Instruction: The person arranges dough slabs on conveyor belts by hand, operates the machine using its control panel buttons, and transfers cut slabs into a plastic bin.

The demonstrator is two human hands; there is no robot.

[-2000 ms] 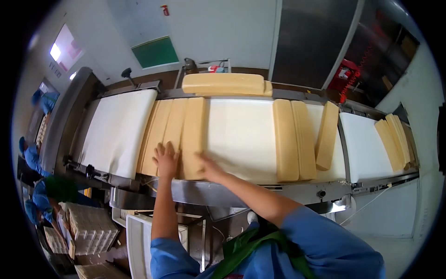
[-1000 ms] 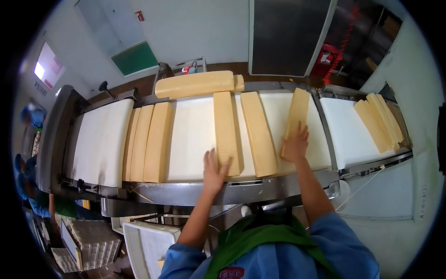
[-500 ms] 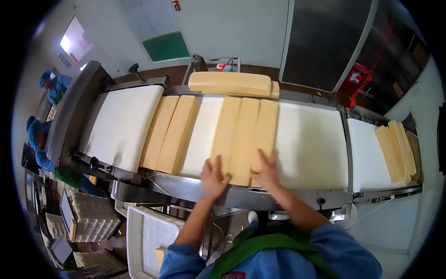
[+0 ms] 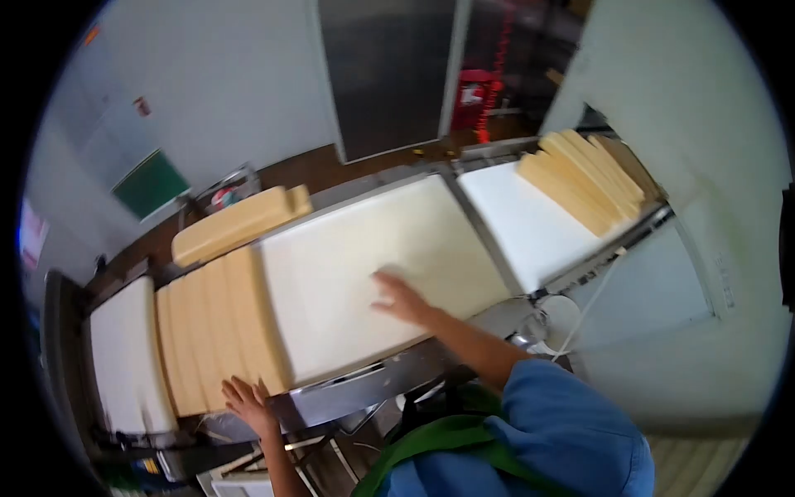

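Several long pale-yellow slabs (image 4: 211, 323) lie side by side at the left of the white belt (image 4: 356, 240). My left hand (image 4: 248, 403) rests with fingers spread on the near end of these slabs. Over the bare part of the belt is my right hand (image 4: 401, 298), fingers apart and slightly blurred, holding nothing. A thick yellow block (image 4: 232, 225) lies along the belt's far edge, with a smaller piece at its right end. More slabs (image 4: 580, 178) lean together in a fanned group on the right-hand belt (image 4: 522, 224).
Another white belt section (image 4: 128, 356) lies at the left, beside a dark machine frame (image 4: 62, 348). The metal rail (image 4: 339, 389) runs along the near side. A white cable (image 4: 592, 306) hangs at the right, by a round white object (image 4: 561, 323).
The slabs from mid-belt now lie against the left group. My left hand has moved left with them; my right hand has come off the slabs. The view has turned right.
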